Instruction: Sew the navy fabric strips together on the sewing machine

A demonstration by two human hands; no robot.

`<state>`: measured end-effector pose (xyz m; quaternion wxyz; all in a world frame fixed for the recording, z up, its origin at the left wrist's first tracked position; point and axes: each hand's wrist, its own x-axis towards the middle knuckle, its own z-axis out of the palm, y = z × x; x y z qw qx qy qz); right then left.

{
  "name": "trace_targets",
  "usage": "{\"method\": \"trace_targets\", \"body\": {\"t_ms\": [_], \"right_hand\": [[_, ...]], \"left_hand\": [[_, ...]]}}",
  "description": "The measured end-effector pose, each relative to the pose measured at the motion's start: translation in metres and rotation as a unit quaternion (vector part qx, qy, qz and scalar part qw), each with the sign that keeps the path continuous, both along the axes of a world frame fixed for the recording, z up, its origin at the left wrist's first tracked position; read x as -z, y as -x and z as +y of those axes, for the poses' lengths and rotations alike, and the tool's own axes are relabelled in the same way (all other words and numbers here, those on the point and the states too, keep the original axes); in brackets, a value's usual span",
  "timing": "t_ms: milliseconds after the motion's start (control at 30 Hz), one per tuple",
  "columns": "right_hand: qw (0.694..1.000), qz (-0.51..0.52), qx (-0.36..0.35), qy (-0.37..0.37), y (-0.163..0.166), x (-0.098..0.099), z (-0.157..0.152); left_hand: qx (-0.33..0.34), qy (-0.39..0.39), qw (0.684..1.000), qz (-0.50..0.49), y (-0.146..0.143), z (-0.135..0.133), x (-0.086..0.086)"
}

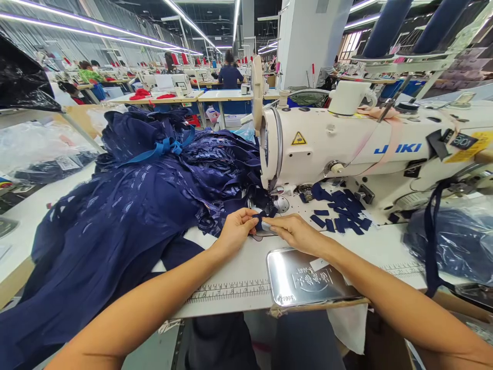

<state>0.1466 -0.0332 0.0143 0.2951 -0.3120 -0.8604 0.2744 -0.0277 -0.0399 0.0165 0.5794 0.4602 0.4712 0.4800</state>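
Note:
In front of the sewing machine's needle area, my left hand (235, 229) pinches a small navy fabric piece (260, 221) between thumb and fingertips. My right hand (291, 231) meets it from the other side, its fingers pressed together on the right end of that piece. Something pale shows beneath the right fingertips; I cannot make out what it is. The white sewing machine (308, 141) stands just beyond both hands. To the left, a large heap of navy garments (154, 190) reaches up to the needle area. Small cut navy fabric pieces (342, 210) lie on the machine bed at the right.
A shiny metal tin lid (308, 275) lies at the table's front edge, below my right forearm. A printed ruler (231, 292) runs along that edge. A blue tie (162, 148) binds part of the heap. A plastic-wrapped bundle (454, 236) sits far right.

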Motion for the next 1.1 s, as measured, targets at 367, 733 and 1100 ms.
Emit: {"method": "trace_targets", "body": {"t_ms": [367, 733, 1100], "right_hand": [[0.988, 0.001, 0.021, 0.154, -0.025, 0.002, 0.021], [0.935, -0.109, 0.126, -0.315, 0.002, -0.013, -0.019], [0.926, 0.261, 0.14, 0.235, 0.019, -0.022, -0.011]], "left_hand": [[0.055, -0.015, 0.998, -0.003, 0.004, 0.001, -0.001], [0.07, -0.05, 0.996, -0.034, 0.005, -0.008, -0.013], [0.097, -0.192, 0.965, 0.148, 0.007, -0.015, -0.024]]}}
